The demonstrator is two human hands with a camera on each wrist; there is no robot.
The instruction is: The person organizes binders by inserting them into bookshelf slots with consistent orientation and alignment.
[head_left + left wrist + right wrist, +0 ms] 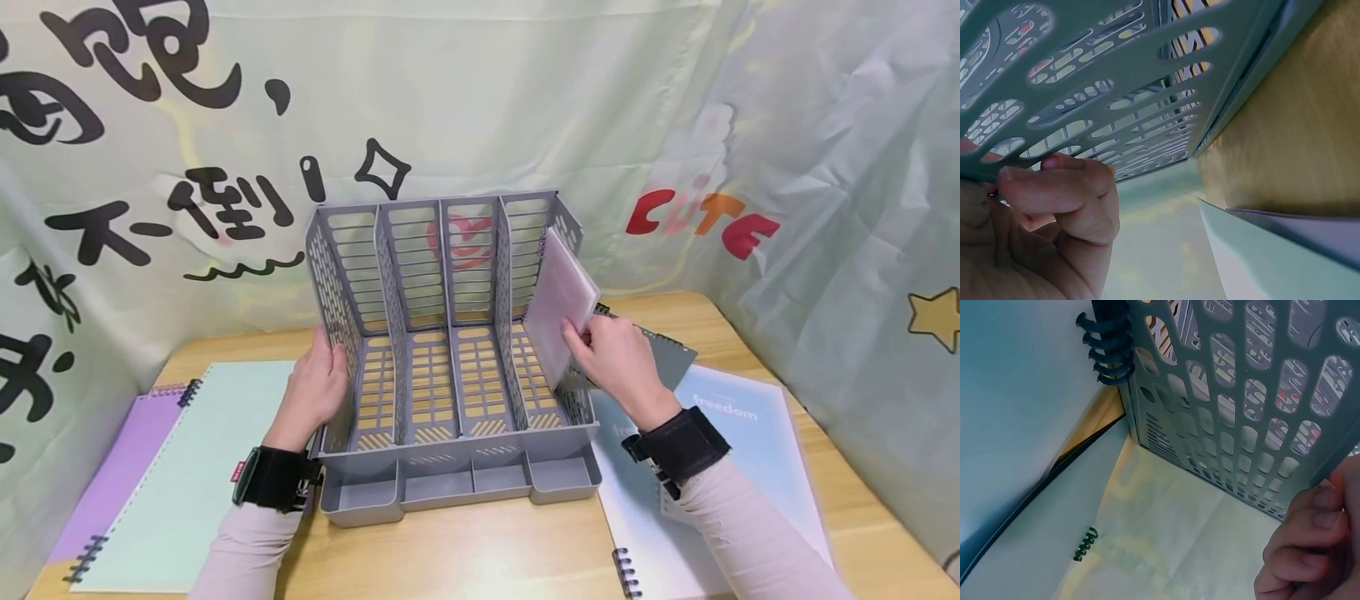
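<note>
A grey desk file organizer (465, 443) with upright slatted dividers stands in the middle of the table. My left hand (311, 383) grips the top edge of its left side wall, fingers curled over the edge in the left wrist view. With my right hand (621, 360) I pinch a pale pinkish spiral notebook (555, 308) by its near edge. The notebook is upright but tilted, partly inside the rightmost compartment, its coil toward the back. In the right wrist view, curled fingers (1297, 550) show beside the perforated right wall (1154, 406); the notebook is hidden there.
Left of the organizer lie a mint-green spiral notebook (187, 475) and a purple one (112, 475) partly beneath it. On the right are a blue notebook marked "freedom" (757, 450) and a dark grey-green notebook (671, 358). A printed cloth (480, 100) hangs behind the table.
</note>
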